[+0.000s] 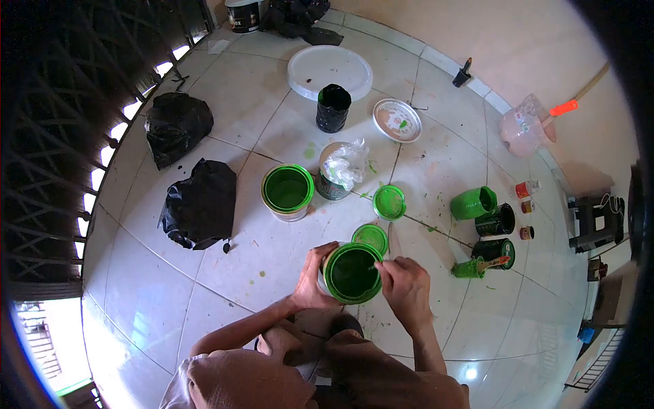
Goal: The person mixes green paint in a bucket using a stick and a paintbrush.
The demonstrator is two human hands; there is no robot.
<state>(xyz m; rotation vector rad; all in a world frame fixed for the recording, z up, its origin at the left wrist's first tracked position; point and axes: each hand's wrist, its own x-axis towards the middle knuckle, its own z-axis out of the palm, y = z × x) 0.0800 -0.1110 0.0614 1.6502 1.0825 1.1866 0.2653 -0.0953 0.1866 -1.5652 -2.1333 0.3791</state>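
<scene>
My left hand (315, 278) is wrapped round the side of a paint can (332, 294) with dark green paint inside and green smears on its rim. The can leans with its mouth towards me. At the right of the mouth, my right hand (407, 285) is closed in a pinch; what it holds, partly inside the can, is too small to make out. Just beyond the can lies a green-coated lid (371, 237), with another green lid (390, 202) farther off. An open can of green paint (287, 192) stands ahead to the left.
A can topped with a clear plastic bag (346, 165) and a black-wrapped can (333, 112) stand ahead. Black bags (199, 208) lie left, by a metal gate (82, 102). Paint-smeared containers (496, 219) and a green cup with a brush (469, 268) are at the right.
</scene>
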